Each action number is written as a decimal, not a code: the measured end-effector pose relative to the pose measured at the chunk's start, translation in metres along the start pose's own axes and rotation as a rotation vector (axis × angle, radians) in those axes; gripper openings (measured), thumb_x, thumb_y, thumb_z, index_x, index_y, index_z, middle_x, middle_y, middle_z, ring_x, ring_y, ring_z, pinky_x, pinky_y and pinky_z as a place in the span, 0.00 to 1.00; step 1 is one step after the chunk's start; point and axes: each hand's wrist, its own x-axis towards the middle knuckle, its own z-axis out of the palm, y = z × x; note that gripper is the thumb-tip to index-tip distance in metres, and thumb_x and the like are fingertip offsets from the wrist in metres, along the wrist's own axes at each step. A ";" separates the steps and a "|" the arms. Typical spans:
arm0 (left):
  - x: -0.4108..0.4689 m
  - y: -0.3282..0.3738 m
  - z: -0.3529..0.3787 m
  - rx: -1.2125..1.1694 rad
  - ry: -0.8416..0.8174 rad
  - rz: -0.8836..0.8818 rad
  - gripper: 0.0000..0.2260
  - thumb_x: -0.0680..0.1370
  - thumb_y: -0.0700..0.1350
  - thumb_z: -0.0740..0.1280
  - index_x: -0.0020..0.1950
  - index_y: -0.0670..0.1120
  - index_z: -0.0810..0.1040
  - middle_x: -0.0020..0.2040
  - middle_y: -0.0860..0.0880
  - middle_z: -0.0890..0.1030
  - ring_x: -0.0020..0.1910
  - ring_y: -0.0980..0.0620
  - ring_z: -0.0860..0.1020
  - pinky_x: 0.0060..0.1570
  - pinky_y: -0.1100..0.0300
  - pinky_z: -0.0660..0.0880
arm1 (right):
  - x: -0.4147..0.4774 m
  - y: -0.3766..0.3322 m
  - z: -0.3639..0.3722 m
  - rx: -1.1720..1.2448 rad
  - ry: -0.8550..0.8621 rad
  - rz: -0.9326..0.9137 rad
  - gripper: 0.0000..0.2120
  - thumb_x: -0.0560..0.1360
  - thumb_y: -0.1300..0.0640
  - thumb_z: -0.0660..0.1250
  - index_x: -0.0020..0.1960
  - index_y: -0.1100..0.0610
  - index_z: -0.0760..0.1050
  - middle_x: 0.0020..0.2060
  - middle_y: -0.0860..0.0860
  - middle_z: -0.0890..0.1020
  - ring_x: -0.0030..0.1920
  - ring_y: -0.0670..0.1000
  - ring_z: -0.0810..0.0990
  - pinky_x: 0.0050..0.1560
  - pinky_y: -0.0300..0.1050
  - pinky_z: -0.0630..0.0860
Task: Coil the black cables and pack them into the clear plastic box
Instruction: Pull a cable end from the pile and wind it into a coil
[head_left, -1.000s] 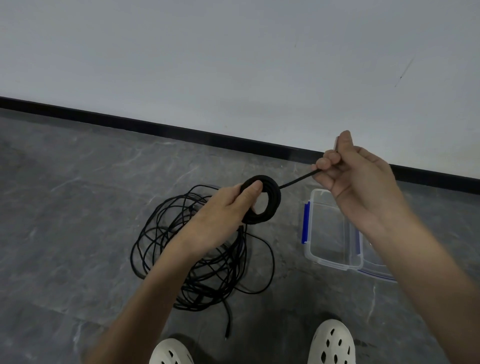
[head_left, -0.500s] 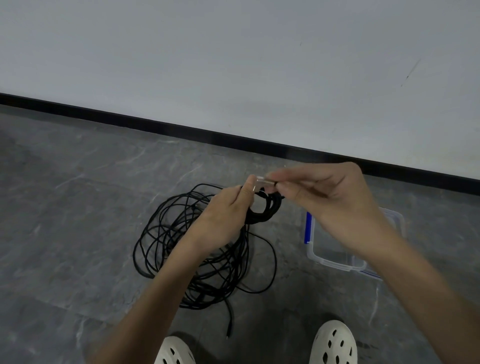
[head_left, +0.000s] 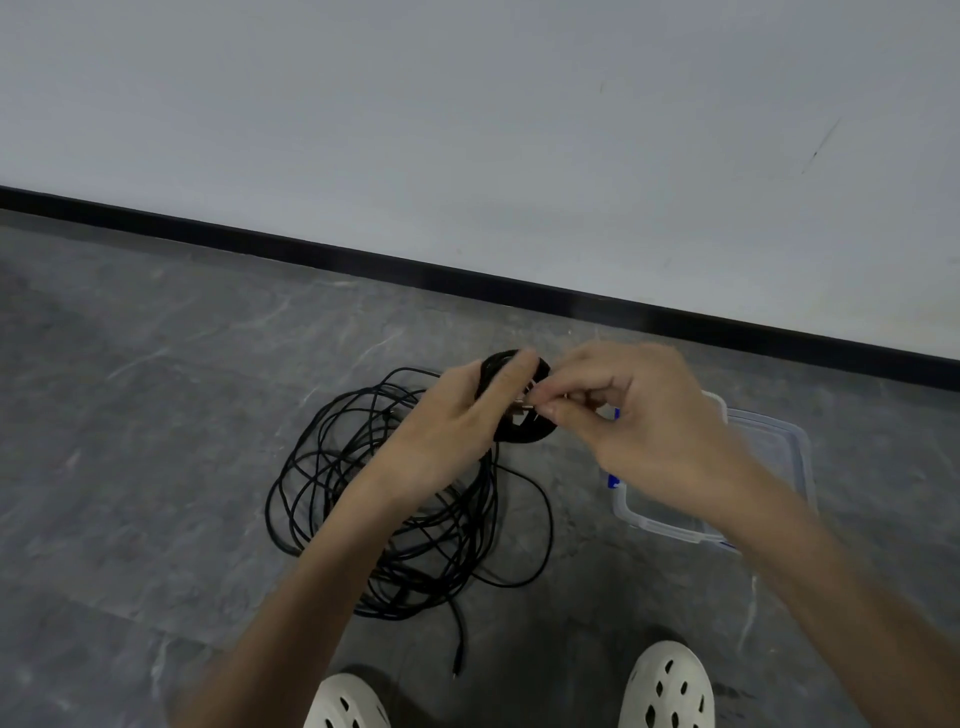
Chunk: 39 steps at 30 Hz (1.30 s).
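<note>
My left hand (head_left: 457, 421) grips a small tight coil of black cable (head_left: 524, 434), held up in the air. My right hand (head_left: 639, 415) pinches the cable's end with its metal plug right against the coil, thumb and forefinger together. A loose tangle of black cable (head_left: 374, 499) lies on the grey floor below my left arm, one plug end trailing toward my shoes. The clear plastic box (head_left: 779, 467), with blue latches, sits open on the floor at the right, partly hidden behind my right hand and forearm.
Grey stone floor runs to a black skirting board (head_left: 363, 257) and a white wall. My two white perforated shoes (head_left: 667, 686) stand at the bottom edge, close to the tangle and the box.
My right hand, which held the cable end stretched out to the right, has come in to the coil and now works the plug end against it. My left hand keeps the coil.
</note>
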 end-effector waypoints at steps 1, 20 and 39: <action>0.001 -0.002 0.000 -0.001 -0.021 0.026 0.19 0.82 0.53 0.57 0.44 0.39 0.76 0.33 0.52 0.73 0.34 0.58 0.71 0.36 0.65 0.69 | 0.000 0.001 0.000 -0.045 -0.007 -0.016 0.09 0.71 0.63 0.73 0.43 0.49 0.85 0.38 0.43 0.82 0.39 0.45 0.80 0.43 0.38 0.77; -0.002 0.002 0.000 -0.355 -0.021 -0.106 0.09 0.83 0.43 0.58 0.53 0.40 0.76 0.31 0.52 0.69 0.28 0.56 0.63 0.32 0.60 0.53 | 0.004 0.004 0.008 0.921 -0.112 0.521 0.16 0.76 0.75 0.58 0.54 0.63 0.79 0.49 0.56 0.85 0.53 0.51 0.83 0.55 0.41 0.79; -0.002 0.006 0.005 -0.061 0.136 -0.096 0.24 0.77 0.65 0.51 0.51 0.50 0.79 0.51 0.44 0.82 0.51 0.48 0.80 0.59 0.45 0.75 | 0.001 0.001 -0.004 0.558 -0.273 0.454 0.13 0.78 0.67 0.63 0.53 0.54 0.82 0.51 0.51 0.85 0.57 0.51 0.81 0.62 0.48 0.76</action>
